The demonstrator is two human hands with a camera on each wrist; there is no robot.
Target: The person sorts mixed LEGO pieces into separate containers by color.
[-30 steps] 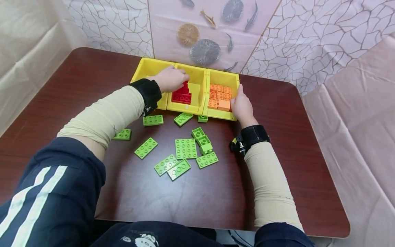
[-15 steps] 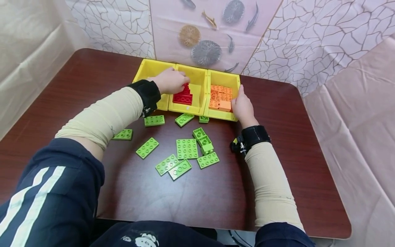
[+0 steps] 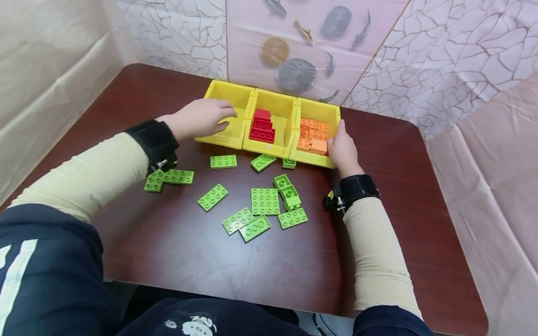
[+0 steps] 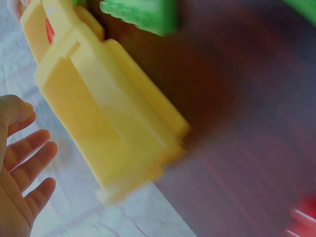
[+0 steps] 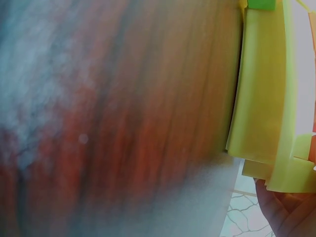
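My left hand (image 3: 203,119) hovers over the left compartment of a yellow three-part bin (image 3: 269,148), its fingers loosely spread and holding nothing. In the left wrist view the fingers (image 4: 32,160) hang apart from the bin's wall. Stepped red bricks (image 3: 262,128) sit in the middle compartment, and orange bricks (image 3: 313,135) fill much of the right one. At the bin's right end my right hand (image 3: 344,149) grips the side wall, thumb by the inner edge and fingers outside. From the right wrist, the fingers (image 5: 284,210) show bent against the bin's lip.
Several green bricks lie on the brown table in front of the bin, among them a square plate (image 3: 265,201) and a stack of blocks (image 3: 287,191). Two more green plates (image 3: 178,177) lie near the left wrist. A blurred red piece (image 4: 303,217) shows in the left wrist view.
My left hand has left the red bricks in the middle compartment and moved left, fingers loosened. Another green plate shows beside the left wrist. The right hand keeps its grip on the bin.
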